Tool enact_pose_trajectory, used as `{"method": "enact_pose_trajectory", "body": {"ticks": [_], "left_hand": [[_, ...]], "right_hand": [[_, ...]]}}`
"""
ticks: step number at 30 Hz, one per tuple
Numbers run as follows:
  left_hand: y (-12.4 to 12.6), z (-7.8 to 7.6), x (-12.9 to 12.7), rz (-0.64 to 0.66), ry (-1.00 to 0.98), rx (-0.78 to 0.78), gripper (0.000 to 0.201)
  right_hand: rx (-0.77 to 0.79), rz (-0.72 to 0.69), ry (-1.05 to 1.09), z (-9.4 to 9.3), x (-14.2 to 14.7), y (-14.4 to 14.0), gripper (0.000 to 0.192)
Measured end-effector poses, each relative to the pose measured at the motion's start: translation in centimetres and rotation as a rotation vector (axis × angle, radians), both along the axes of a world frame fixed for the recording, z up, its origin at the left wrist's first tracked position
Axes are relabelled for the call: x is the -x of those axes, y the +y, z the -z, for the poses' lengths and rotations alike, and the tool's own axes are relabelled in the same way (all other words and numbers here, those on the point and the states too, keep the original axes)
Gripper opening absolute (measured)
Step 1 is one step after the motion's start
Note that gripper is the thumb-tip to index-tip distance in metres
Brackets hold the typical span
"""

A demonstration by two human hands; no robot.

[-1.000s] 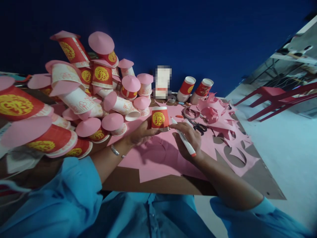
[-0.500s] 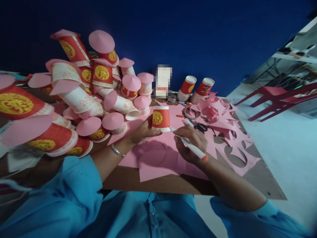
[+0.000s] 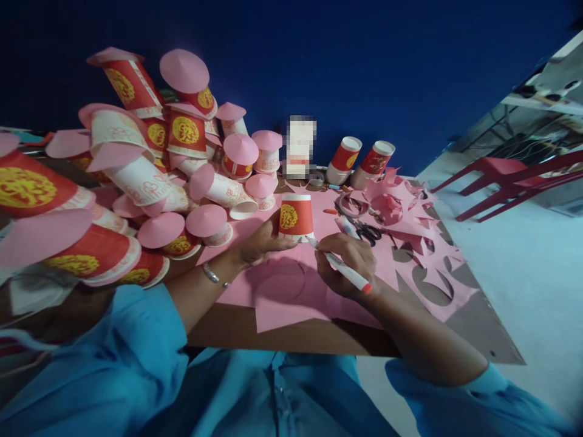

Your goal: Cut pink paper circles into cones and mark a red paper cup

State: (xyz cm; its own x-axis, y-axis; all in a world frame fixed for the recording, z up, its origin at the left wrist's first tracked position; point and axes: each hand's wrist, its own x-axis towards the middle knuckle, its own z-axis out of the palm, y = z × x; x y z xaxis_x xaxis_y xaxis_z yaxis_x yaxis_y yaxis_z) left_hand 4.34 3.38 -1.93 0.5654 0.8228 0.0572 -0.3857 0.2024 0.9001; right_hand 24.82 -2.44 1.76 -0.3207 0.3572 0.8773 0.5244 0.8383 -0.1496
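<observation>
A red paper cup with a yellow round emblem stands upside down in the air above the pink paper. My left hand grips it from the left, thumb along the white lower band. Pinched in my right hand is a white marker pen with an orange-red end; its tip is at the cup's white band on the lower right. Whether the tip touches the cup is hard to tell. A curved outline shows on the pink paper under the hands.
To the left, paper cups with pink cone tops are heaped. Two cup stacks stand at the back. Scissors, a tape roll and pink paper scraps lie right. A red chair stands beyond the table.
My right hand has moved slightly left, bringing the marker tip inward along the cup's white band. The cup stays nearly in place in my left hand.
</observation>
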Motion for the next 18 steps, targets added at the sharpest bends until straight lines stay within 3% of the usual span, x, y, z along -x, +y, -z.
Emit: {"method": "enact_pose_trajectory", "body": {"ticks": [18], "left_hand": [[0.05, 0.15, -0.05, 0.017, -0.018, -0.014, 0.069]], "right_hand": [[0.079, 0.027, -0.057, -0.21, -0.09, -0.23, 0.016]]}}
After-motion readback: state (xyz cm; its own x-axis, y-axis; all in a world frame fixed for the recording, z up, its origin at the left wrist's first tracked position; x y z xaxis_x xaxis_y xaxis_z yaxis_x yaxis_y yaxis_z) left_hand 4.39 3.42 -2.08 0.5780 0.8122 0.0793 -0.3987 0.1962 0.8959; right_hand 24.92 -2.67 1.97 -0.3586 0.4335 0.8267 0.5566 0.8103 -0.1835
